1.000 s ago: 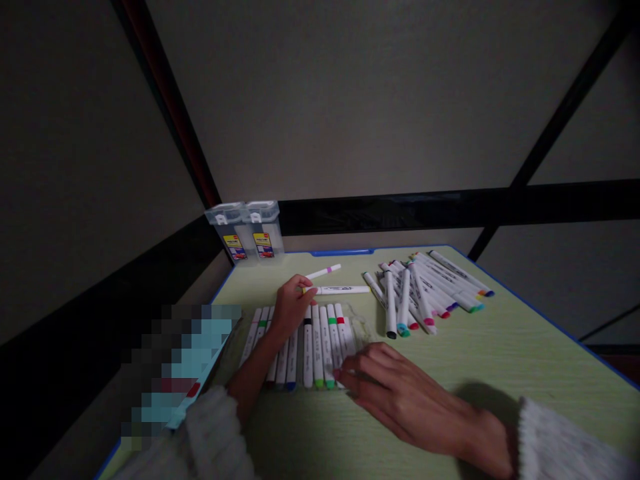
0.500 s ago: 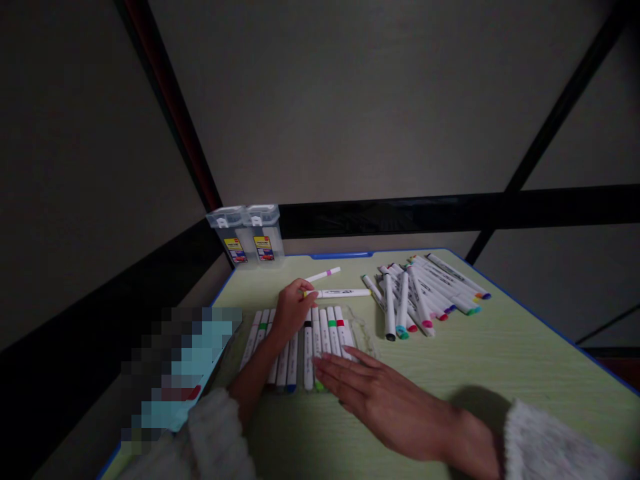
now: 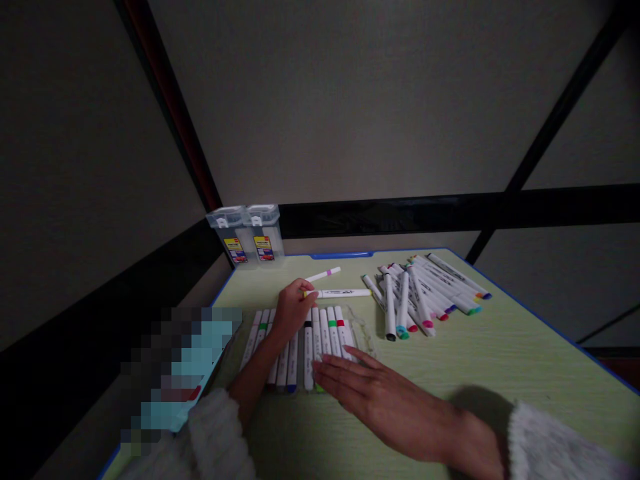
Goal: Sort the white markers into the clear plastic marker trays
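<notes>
My left hand (image 3: 293, 308) pinches the left end of a white marker with yellow ends (image 3: 345, 293), which lies sideways above a row of markers. That row of white markers (image 3: 309, 353), with coloured bands, lies side by side on a clear plastic tray (image 3: 367, 337). My left forearm hides some of them. My right hand (image 3: 373, 397) is stretched out flat, its fingertips resting on the lower right part of the row and covering several marker ends. Behind the yellow marker lies a slimmer white marker with a purple band (image 3: 324, 274).
A loose pile of white markers (image 3: 420, 293) with coloured ends lies on the table (image 3: 500, 360) to the right. Two clear lidded boxes (image 3: 250, 237) stand at the back left corner. A blurred light-blue object (image 3: 200, 363) lies at the left edge. A wall rises behind.
My right hand has shifted very slightly left over the row's lower ends, covering more of a green-ended marker. My left hand and the yellow marker have stayed put.
</notes>
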Demonstrator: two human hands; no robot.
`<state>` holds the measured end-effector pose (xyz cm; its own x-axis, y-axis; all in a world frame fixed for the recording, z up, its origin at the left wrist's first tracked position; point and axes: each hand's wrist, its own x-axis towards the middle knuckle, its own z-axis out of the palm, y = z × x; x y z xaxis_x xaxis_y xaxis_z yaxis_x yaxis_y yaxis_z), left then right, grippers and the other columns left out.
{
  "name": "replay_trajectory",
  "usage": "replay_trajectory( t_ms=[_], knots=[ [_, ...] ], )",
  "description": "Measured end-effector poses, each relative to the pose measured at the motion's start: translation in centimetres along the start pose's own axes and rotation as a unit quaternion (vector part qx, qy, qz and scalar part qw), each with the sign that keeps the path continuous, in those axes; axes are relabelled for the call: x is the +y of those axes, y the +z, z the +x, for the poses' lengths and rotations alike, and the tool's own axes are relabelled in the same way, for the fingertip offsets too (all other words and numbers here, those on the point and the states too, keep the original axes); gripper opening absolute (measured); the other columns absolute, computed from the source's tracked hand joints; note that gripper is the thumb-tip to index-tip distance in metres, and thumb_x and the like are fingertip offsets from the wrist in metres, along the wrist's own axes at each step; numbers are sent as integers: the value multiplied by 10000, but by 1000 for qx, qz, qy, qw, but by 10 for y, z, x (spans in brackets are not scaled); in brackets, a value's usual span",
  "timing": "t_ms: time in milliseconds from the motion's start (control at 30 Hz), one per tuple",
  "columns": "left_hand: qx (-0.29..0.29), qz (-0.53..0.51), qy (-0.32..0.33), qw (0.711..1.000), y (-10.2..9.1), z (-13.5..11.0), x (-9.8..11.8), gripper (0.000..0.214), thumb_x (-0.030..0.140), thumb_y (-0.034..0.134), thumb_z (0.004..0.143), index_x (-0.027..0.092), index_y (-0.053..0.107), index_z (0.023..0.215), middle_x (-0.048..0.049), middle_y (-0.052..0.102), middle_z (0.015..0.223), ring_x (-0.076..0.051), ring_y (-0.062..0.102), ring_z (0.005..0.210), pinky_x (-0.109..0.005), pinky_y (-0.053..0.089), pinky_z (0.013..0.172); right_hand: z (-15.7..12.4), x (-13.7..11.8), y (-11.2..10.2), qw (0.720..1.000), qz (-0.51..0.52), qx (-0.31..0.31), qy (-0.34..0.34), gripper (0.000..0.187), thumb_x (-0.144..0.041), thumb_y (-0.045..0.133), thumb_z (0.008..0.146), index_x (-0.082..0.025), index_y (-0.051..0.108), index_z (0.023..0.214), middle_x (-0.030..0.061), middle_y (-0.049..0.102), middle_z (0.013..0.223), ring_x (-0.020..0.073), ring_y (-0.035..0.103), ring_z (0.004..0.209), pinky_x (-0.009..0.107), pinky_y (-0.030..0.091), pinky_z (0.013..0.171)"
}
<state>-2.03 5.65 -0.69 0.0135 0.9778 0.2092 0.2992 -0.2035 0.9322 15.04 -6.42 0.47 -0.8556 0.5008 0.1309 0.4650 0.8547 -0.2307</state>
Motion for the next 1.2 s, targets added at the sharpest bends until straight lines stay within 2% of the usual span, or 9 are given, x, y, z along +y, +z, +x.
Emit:
replay_trajectory(
  t_ms=[200, 433, 667, 1000, 1200],
  knots=[
    [1, -77, -35, 996, -2, 2, 0, 121, 204, 629, 562, 158, 549, 640, 48, 559, 495, -131, 581, 490, -195, 385, 456, -1, 0, 0, 1000, 9, 0, -8, 487, -87, 316, 882, -176, 238, 1355, 42, 330, 1381, 168, 215, 1285, 408, 167, 1068],
    [22, -157, -61, 985, -5, 3, 5, 161, 214, 673, 532, 124, 595, 639, 4, 618, 565, -124, 605, 544, -209, 446, 539, -2, 1, -1, 1000, 2, 1, -14, 462, -113, 303, 902, -167, 233, 1355, 34, 340, 1376, 167, 226, 1280, 396, 180, 1068],
    [57, -239, -83, 966, -6, 3, 5, 285, 284, 703, 509, 113, 591, 707, -2, 627, 596, -89, 581, 541, -219, 472, 601, -4, 2, 0, 999, -44, 22, -14, 408, -151, 318, 914, -145, 310, 1322, 47, 379, 1352, 180, 264, 1262, 381, 212, 1063],
    [82, -260, -104, 956, -9, 6, 4, 366, 266, 715, 482, 142, 498, 750, 41, 584, 524, -57, 534, 479, -182, 415, 516, -7, 4, -2, 985, -72, 159, 9, 294, -187, 396, 888, -146, 511, 1156, 73, 565, 1149, 196, 407, 1165, 424, 322, 1000],
    [64, -244, -102, 962, -9, 5, 4, 344, 285, 698, 500, 147, 488, 734, 56, 554, 484, -43, 480, 435, -158, 357, 456, -12, 8, -1, 967, -82, 237, 42, 268, -132, 402, 852, -130, 536, 1084, 121, 515, 1165, 239, 396, 1152, 438, 387, 928]
  ],
)
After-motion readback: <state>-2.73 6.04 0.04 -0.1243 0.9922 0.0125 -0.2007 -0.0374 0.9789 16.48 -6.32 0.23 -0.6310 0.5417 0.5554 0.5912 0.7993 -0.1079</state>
